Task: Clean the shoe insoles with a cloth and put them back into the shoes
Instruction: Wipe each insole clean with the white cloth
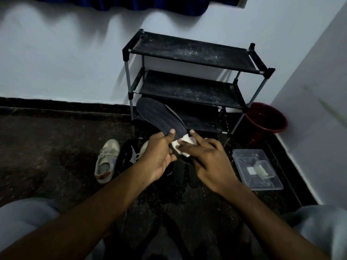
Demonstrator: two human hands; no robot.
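Note:
My left hand [158,154] grips a dark ribbed insole [157,114] near its heel end, thumb on top, and the toe end points up and away to the left. My right hand [208,162] presses a small white cloth [185,145] onto the insole's lower part with thumb and fingers. On the floor below lie a beige sneaker [106,162], a black shoe with white stripes [127,156] and two dark insoles [179,173], partly hidden by my hands.
A black three-tier shoe rack [189,72] stands against the white wall just behind the insole. A red bucket [266,119] sits in the corner to its right. A clear plastic tub [242,156] holding a small container lies on the dark floor at right.

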